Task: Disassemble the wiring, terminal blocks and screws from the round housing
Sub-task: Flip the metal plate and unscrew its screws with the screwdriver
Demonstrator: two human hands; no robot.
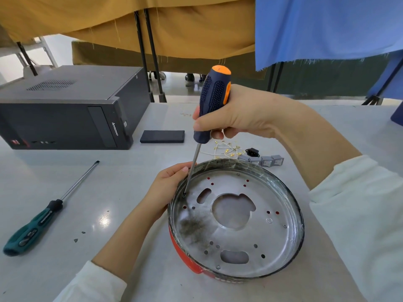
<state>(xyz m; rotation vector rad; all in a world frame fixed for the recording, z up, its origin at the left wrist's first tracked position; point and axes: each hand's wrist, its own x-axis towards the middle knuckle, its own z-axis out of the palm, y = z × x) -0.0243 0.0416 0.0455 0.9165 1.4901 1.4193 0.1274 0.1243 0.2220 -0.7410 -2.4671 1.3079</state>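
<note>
Our right hand (235, 114) is raised in the middle of the scene, fingers and thumb curled tight round the handle of a screwdriver (214, 101), which it holds nearly upright with the tip angled down and to the left. Our right forearm runs bare from the wrist down to the right, where a white sleeve (357, 214) begins near the elbow. Our left hand (169, 184) lies lower and nearer, its fingers curled against the far left rim of the round housing (290, 197), thumb on top of the edge. Our left forearm reaches in from the near left, its white sleeve pushed back.
</note>
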